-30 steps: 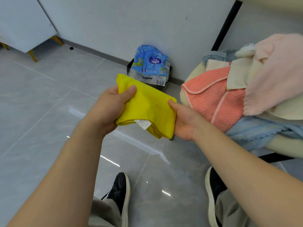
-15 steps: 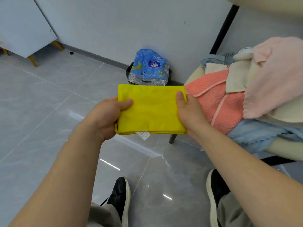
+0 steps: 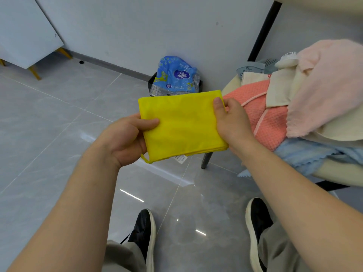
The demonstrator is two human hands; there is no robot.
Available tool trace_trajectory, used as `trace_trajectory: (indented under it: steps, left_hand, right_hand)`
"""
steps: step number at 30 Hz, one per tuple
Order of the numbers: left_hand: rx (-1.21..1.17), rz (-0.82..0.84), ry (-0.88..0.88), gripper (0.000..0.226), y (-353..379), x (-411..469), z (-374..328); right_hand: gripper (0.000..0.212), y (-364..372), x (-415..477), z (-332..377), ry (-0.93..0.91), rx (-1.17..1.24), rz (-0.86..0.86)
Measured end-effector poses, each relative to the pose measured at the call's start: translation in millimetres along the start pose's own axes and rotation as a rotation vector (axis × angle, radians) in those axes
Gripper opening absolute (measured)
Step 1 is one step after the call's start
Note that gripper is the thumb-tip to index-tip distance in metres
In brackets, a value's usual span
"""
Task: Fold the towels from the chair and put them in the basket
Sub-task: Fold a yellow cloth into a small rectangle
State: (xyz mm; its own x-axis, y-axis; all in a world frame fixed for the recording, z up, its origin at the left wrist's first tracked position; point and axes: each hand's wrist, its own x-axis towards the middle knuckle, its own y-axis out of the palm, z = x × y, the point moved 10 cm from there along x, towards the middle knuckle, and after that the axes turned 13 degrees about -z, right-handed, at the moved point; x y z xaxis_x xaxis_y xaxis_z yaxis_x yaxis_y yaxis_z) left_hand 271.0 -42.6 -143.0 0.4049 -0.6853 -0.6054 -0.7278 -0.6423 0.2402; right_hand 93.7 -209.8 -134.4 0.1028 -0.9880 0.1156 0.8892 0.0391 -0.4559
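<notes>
Centre of frame: both hands are holding the folded yellow towel [image 3: 182, 124] flat in the air above the floor [image 3: 59, 134].

- Left hand [image 3: 125, 140] is pinching the left edge, thumb on top, fingers curling underneath.
- Right hand [image 3: 231, 124] is gripping the right edge the same way.
- Judgement: holding opposite edges is keeping the layers squared and taut, ready for another fold or for carrying.
- A white label [image 3: 181, 159] is hanging below the lower edge.

Right of frame: the chair [image 3: 337, 174] is carrying the unfolded pile of coral towel [image 3: 265, 114], pink towel [image 3: 324, 85] and light blue towel [image 3: 306, 156].

Room: glossy grey tiles are reflecting lights, with a grey wall [image 3: 157, 26] behind. A black bin [image 3: 152, 81] holding a blue pack [image 3: 176, 75] is sitting against the wall. I cannot tell whether it is the basket.
</notes>
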Motion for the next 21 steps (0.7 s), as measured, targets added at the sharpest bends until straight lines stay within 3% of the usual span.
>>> trace_trajectory:
  steps: [4,7,9,13,17,19,21]
  left_hand:
    - [-0.127,0.28,-0.047,0.063,13,-14,-2]
    - [-0.154,0.525,-0.255,0.09,29,-28,12]
    - [-0.087,0.605,-0.352,0.099,38,-35,26]
    - [0.303,0.47,-0.259,0.08,39,-31,47]
    - [0.535,0.35,-0.198,0.052,33,-24,55]
    - [0.505,0.291,-0.181,0.05,27,-21,49]
    - [0.414,0.276,-0.155,0.052,23,-19,39]
  right_hand:
    - [0.032,1,1,12,-0.052,0.009,0.125]
    - [0.033,8,-12,27,-0.125,0.022,0.318]
    - [0.03,16,-25,35,-0.179,0.006,0.469]
    - [0.025,31,-43,34,-0.245,-0.074,0.627]
    - [0.037,35,-43,23,-0.256,-0.186,0.618]
    - [0.053,31,-41,11,-0.07,-0.13,0.656]
    - [0.065,33,-54,-2,0.344,0.185,0.788]
